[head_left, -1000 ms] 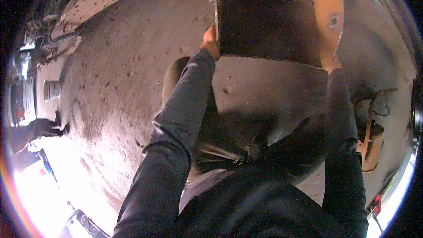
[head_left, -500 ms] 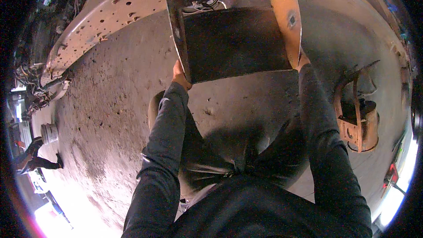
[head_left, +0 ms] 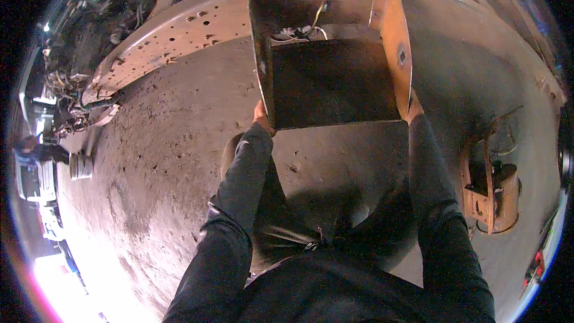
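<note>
In front of me is a wide U-shaped metal bracket (head_left: pixel 335 84), with a dark flat base and two upright side plates, the right one orange-brown with a small square hole. My left hand (head_left: pixel 262 118) is closed round the lower near corner of its left plate. On the opposite side, my right hand (head_left: pixel 415 109) grips the right plate's lower edge; its fingers are partly hidden behind the plate. Beyond the bracket runs a long rusty steel beam (head_left: pixel 185 31) with many holes. Whether bracket and beam touch, I cannot tell. Loose wires (head_left: pixel 315 21) show between the plates.
On the floor to the right sits a rusty cylindrical metal part (head_left: pixel 505 197) with a frame attached. A pale bucket (head_left: pixel 81 166) stands far left, a blurred person near it. Dark wiring and hoses (head_left: pixel 66 96) hang at the beam's left end.
My view has shifted, so the beam, bracket and floor objects appear lower in the picture. The bracket's near edge looks more level. Both hands keep their hold.
</note>
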The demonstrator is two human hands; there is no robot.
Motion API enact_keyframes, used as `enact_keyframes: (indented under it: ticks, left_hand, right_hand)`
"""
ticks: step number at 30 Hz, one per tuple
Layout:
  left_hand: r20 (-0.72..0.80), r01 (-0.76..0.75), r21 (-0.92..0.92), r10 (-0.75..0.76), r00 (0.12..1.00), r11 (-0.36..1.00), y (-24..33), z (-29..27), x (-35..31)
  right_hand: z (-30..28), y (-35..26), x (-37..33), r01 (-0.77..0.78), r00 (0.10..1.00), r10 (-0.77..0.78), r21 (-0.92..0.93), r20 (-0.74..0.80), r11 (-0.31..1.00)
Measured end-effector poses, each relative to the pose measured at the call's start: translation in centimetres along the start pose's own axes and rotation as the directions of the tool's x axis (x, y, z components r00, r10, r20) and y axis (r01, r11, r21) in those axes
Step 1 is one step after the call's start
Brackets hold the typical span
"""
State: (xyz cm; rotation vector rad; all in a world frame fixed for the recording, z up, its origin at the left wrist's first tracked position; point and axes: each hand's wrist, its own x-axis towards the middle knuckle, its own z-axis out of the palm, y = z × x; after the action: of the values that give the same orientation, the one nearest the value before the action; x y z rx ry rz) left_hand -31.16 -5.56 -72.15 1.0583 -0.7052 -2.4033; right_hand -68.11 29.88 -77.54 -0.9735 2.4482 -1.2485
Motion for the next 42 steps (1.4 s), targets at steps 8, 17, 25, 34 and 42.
enact_keyframes:
  ticks: [8,17,25,34,42]
  left_hand:
    - [-0.079,0.019,-0.044,-0.022,0.997,0.999,0.1,1.1,0.2]
    - [-0.065,-0.004,-0.014,0.004,0.998,1.000,0.5,1.9,-0.7]
    - [-0.090,0.033,0.080,-0.026,0.996,0.996,1.3,3.4,-1.5]
    - [-0.092,-0.009,0.154,0.024,0.996,0.988,1.4,3.9,-2.6]
    - [-0.143,0.022,0.039,-0.017,0.990,0.999,-0.4,0.9,-0.2]
  right_hand:
    - [0.5,2.4,0.3,-0.066,0.996,0.026,0.564,0.080,0.823]
    - [-0.3,4.0,0.4,0.051,0.996,-0.066,0.234,0.057,0.971]
    - [-0.6,1.2,1.0,0.367,0.922,-0.362,-0.622,0.141,0.691]
    - [-2.1,-1.2,-0.4,0.124,0.990,-0.118,-0.067,0.077,0.990]
    - [-2.0,1.0,-0.7,-0.101,0.995,0.091,-0.368,-0.045,0.924]
